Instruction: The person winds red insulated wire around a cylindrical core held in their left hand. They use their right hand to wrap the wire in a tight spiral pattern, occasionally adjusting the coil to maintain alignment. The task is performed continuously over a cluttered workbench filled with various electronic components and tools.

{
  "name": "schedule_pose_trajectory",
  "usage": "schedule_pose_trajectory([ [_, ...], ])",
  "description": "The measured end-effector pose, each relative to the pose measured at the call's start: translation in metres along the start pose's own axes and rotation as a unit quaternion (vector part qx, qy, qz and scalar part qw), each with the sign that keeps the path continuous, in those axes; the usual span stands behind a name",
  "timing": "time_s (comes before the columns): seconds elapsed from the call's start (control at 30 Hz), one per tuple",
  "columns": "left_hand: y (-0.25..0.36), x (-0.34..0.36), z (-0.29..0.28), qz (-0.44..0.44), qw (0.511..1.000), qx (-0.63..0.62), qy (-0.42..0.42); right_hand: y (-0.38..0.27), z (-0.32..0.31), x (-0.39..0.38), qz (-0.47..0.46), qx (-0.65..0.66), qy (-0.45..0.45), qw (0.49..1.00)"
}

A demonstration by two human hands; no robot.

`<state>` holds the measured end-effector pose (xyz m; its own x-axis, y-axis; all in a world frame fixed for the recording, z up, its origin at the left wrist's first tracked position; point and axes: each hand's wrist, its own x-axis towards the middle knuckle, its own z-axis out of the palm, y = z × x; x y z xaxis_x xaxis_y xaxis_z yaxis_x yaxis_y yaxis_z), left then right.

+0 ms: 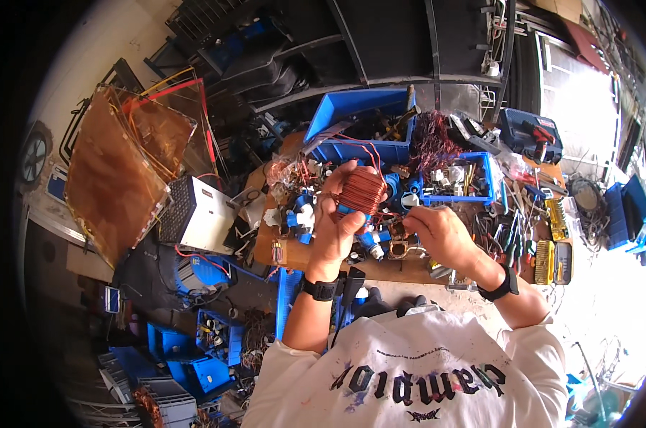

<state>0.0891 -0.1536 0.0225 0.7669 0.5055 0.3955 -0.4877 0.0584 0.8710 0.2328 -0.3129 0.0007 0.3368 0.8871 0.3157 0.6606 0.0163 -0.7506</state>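
Note:
A block-shaped coil of copper wire (363, 190) with a blue part at its base is gripped in my left hand (330, 232), raised over the workbench. Thin red leads rise from the coil's top. To the right of it my right hand (443, 234) is closed, thumb and fingers pinched together. Whatever sits between those fingertips is too small to make out. Under and beside both hands lie blue and white plug connectors (303, 220) and loose small parts.
On the wooden workbench (323, 265) stand a large blue bin (362, 148) and a smaller blue tray (491, 178) of parts. A tangle of dark red wire (435, 143) lies between them. Pliers and screwdrivers (517, 235) crowd the right side; a yellow bit case (544, 262) sits at the front edge.

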Motion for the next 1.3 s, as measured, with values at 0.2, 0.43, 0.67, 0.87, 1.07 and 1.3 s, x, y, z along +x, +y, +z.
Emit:
schedule_pose_trajectory([
  [0.2,0.000,-0.005,0.013,-0.041,0.999,-0.001,-0.008,-0.035,0.001,0.009,-0.011,0.076,0.000,0.997],
  [0.43,0.005,-0.008,0.007,-0.014,1.000,0.003,-0.012,-0.026,0.006,0.021,-0.013,0.089,0.021,0.996],
  [0.67,0.002,-0.006,0.011,-0.018,0.998,0.055,-0.018,-0.032,0.009,0.023,0.006,0.067,0.027,0.997],
  [0.87,-0.003,-0.015,0.002,-0.042,0.998,0.043,0.003,-0.020,0.014,0.027,0.008,0.082,-0.025,0.996],
  [1.07,0.001,-0.012,-0.007,-0.085,0.991,0.101,0.000,0.015,0.023,0.023,0.001,0.164,-0.075,0.984],
  [1.3,-0.008,-0.010,-0.025,0.050,0.940,0.335,-0.046,0.025,-0.053,0.043,-0.033,0.020,0.049,0.998],
])
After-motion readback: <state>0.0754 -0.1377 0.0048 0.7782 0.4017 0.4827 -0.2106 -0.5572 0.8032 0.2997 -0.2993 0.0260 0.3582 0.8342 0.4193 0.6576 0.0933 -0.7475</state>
